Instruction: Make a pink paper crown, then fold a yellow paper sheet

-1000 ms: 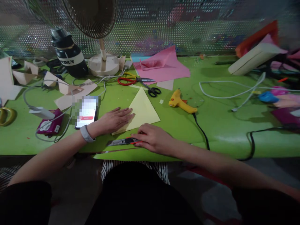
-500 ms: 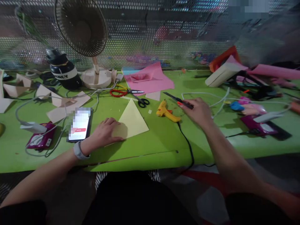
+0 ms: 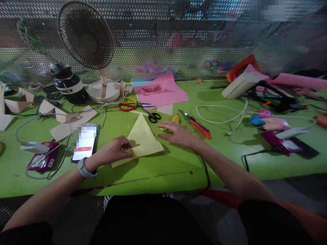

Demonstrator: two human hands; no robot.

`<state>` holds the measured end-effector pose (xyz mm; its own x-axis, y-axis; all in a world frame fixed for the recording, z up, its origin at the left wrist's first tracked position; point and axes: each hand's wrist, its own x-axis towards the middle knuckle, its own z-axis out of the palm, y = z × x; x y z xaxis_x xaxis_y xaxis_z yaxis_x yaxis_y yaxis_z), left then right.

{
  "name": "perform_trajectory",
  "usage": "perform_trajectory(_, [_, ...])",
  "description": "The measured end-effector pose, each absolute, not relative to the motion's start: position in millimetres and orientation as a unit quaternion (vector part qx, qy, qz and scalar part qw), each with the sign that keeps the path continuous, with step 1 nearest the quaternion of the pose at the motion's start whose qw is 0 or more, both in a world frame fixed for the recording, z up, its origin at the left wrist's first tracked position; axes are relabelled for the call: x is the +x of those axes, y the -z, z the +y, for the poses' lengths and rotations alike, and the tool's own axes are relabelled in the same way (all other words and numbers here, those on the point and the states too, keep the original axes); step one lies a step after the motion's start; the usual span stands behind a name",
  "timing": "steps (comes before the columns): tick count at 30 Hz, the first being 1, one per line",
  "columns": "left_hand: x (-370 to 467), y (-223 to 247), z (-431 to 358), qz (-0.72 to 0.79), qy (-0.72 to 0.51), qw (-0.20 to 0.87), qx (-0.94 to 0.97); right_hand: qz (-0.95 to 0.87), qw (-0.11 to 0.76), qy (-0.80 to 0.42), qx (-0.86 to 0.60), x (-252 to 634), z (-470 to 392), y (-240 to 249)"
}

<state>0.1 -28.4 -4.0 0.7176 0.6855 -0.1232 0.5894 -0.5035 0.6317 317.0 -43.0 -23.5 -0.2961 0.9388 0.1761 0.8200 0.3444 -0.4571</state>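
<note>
A folded triangular sheet of yellow paper (image 3: pixel 141 136) lies on the green table in front of me, its lower edge slightly raised. My left hand (image 3: pixel 116 149) rests at its left side, fingers bent and apart from the thumb, touching the paper. My right hand (image 3: pixel 178 134) hovers beside the paper's right edge, open, fingers stretched leftward and holding nothing. It hides most of a yellow glue gun (image 3: pixel 176 118). Just right of this hand lies a red-and-black utility knife (image 3: pixel 200 128). Scissors with black handles (image 3: pixel 154 117) sit behind the paper, crossing red-handled scissors (image 3: pixel 127 107).
A phone (image 3: pixel 85 141) lies left of my left hand, near a purple power strip (image 3: pixel 43 160). Behind stand a fan (image 3: pixel 85 37) and a dark bottle (image 3: pixel 70 86). Pink paper (image 3: pixel 176 92) lies at the back. A white cable (image 3: pixel 217 120) loops across the right side.
My right hand has let go of the utility knife, now on the table, and moved left toward the yellow paper. My left hand's fingers have curled up more, and the paper has shifted slightly.
</note>
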Motion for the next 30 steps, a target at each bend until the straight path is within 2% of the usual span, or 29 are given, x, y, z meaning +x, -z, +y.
perform_trajectory(3, [-1.8, -1.4, -32.6, 0.374, -0.113, 0.310, 0.867, -0.821, 0.148, -0.276, -0.478, 271.2, -40.4, 18.5])
perform_trajectory(7, [-9.6, -4.8, -38.0, 0.413, -0.139, 0.287, 0.853, -0.811, 0.128, -0.347, -0.454, 246.4, -31.0, 9.8])
perform_trajectory(12, [-22.7, 2.3, -35.2, 0.449, -0.187, 0.224, 0.845, -0.784, 0.174, -0.367, -0.470, 243.7, -14.5, 2.4])
perform_trajectory(16, [-27.8, 10.3, -28.2, 0.465, -0.228, 0.084, 0.851, -0.753, 0.209, -0.392, -0.486, 249.4, 14.4, 6.5])
perform_trajectory(19, [-25.8, 17.8, -26.4, 0.432, -0.271, 0.010, 0.860, -0.743, 0.264, -0.352, -0.504, 251.6, 53.5, 11.7])
perform_trajectory(21, [-23.0, 23.8, -28.0, 0.388, -0.256, 0.012, 0.885, -0.747, 0.270, -0.310, -0.523, 249.3, 84.7, 14.3])
perform_trajectory(25, [-18.3, 34.1, -34.9, 0.276, -0.127, 0.093, 0.948, -0.756, 0.257, -0.280, -0.533, 237.4, 139.4, 17.5])
perform_trajectory(30, [-16.3, 37.6, -39.7, 0.257, -0.035, 0.154, 0.953, -0.785, 0.164, -0.299, -0.517, 218.1, 163.4, 20.5])
